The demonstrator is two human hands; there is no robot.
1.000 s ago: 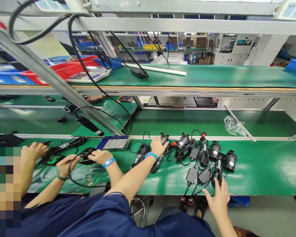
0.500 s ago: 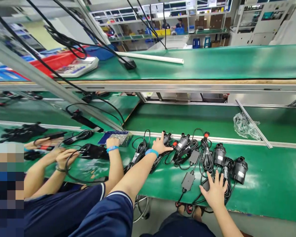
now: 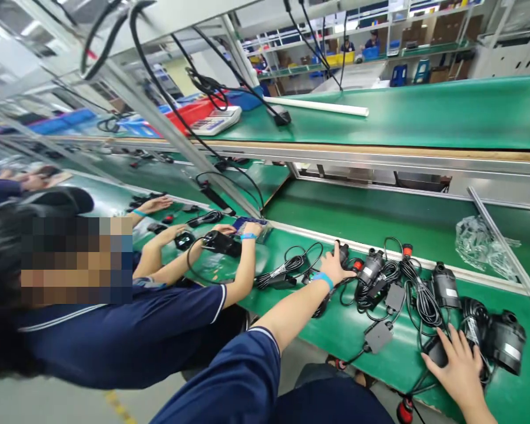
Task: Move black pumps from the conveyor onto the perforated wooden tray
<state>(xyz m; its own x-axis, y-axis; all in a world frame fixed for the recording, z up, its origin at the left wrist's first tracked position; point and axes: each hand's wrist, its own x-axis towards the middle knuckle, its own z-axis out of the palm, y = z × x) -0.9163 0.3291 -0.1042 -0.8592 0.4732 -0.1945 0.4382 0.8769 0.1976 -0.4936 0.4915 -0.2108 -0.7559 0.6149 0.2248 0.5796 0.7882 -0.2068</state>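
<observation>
My left hand (image 3: 334,270) is stretched out with fingers spread, touching or just over a black pump (image 3: 343,253) that it partly hides. The fingers of my right hand (image 3: 460,362) are spread over a small black box (image 3: 437,352) and a coiled black cable (image 3: 473,321). To its right stands another black pump (image 3: 506,341) with a white label. Between my hands lie more pumps, one labelled pump (image 3: 371,266) and one upright pump (image 3: 446,287), with tied cable bundles (image 3: 426,297), flat grey boxes (image 3: 378,337) and a red-ended connector (image 3: 407,251).
At left, a co-worker in a navy shirt (image 3: 136,341) works at the green bench with a black cylindrical part (image 3: 222,242). A metal strip (image 3: 506,244) and clear plastic (image 3: 474,241) lie behind the pumps. A white tube (image 3: 318,106) rests on the upper shelf.
My view has swung left, so the bench things appear further right and the co-worker shows more fully. Both my hands stay spread at about the same places among the pumps.
</observation>
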